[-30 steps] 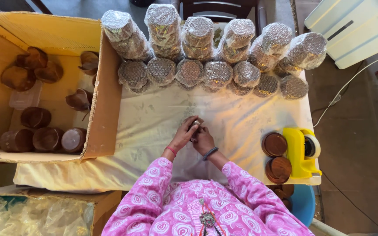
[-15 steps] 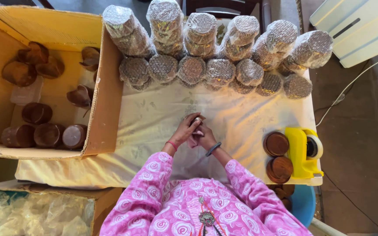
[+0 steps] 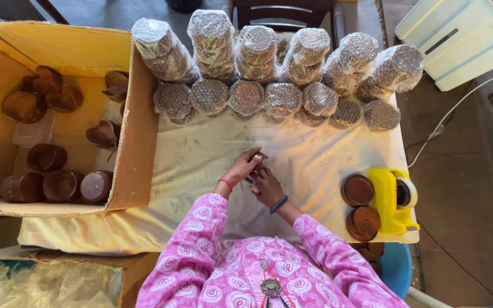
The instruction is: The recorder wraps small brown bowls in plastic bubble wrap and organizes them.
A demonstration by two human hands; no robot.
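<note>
Both hands meet at the middle of the cloth-covered table [image 3: 326, 165]: the left hand [image 3: 245, 167] and right hand [image 3: 266, 185] close together around a small brown object [image 3: 259, 158], mostly hidden. At three o'clock sit two wooden lids [image 3: 360, 205] beside a yellow tape dispenser [image 3: 392, 199]. At nine o'clock, a cardboard box [image 3: 138, 142] holds brown cups. At twelve o'clock lie bubble-wrapped bundles [image 3: 281, 68].
</note>
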